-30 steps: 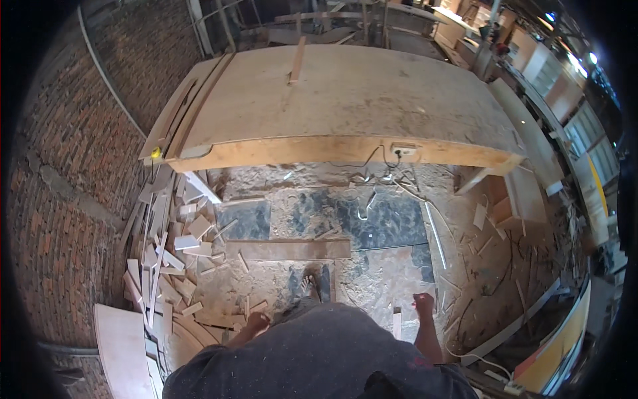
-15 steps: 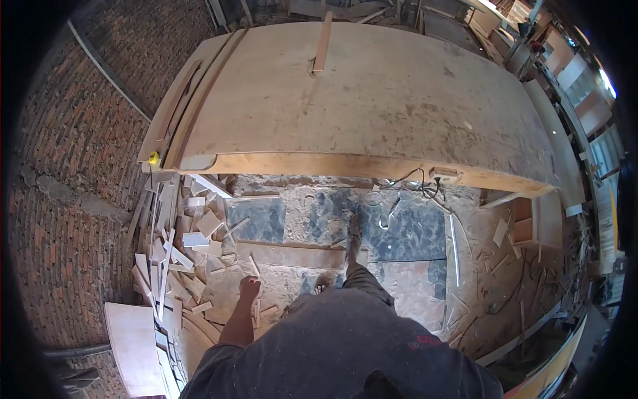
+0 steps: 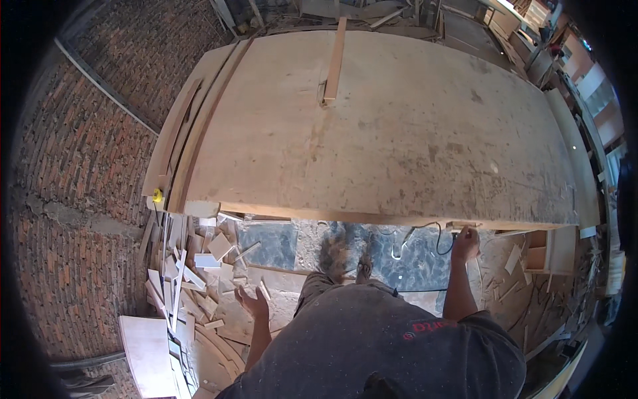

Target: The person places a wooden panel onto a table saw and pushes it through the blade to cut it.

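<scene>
My left hand (image 3: 254, 302) is open at the lower left, fingers apart and holding nothing, above the littered floor. My right hand (image 3: 466, 243) is raised to a power socket (image 3: 456, 225) on the near edge of the large plywood-topped workbench (image 3: 392, 146), fingers bent together at it; what they grip is hidden. A dark cord (image 3: 440, 241) loops down beside that hand. On the bench lie a short wooden batten (image 3: 333, 63) and, along the left side, long strips (image 3: 209, 120), with a yellow tape measure (image 3: 157, 195) at the left corner.
A brick wall (image 3: 80, 193) stands at left. Offcuts (image 3: 219, 247) pile below the bench's left end. A curved pale panel (image 3: 143, 356) is at lower left. Dark marbled sheets (image 3: 405, 263) lie on the dusty floor. Wooden box sections (image 3: 548, 253) and stacked boards stand at right.
I have stepped closer to the bench, which now fills more of the view. My right hand has come up to the socket on its edge, and my left hand has spread its fingers.
</scene>
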Demonstrator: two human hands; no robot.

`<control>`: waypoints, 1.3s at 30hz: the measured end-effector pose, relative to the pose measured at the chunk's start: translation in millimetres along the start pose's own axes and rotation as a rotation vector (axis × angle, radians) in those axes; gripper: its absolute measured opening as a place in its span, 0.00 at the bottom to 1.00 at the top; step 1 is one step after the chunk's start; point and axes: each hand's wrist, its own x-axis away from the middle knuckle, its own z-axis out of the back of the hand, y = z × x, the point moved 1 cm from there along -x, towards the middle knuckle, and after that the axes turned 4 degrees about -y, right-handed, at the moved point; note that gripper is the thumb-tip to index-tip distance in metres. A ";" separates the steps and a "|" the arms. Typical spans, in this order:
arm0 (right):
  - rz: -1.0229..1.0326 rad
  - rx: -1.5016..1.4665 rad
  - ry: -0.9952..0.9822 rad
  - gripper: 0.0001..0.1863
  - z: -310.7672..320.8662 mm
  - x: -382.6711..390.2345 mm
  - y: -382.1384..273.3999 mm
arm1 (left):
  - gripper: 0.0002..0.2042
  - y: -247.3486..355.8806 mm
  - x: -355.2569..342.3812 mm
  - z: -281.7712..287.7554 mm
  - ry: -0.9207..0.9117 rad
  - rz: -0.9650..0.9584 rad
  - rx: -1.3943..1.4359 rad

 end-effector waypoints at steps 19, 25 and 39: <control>0.204 -0.256 -0.107 0.15 -145.8 -142.4 -346.9 | 0.51 234.1 -317.8 -74.1 -0.427 -0.171 -0.267; 0.421 -0.235 -0.280 0.11 -275.9 -242.9 -561.1 | 0.53 246.4 -320.6 -100.7 -0.553 -0.148 -0.167; 0.478 -0.226 -0.735 0.32 -523.6 -265.9 -802.5 | 0.57 263.8 -324.5 -97.1 -0.578 -0.141 -0.133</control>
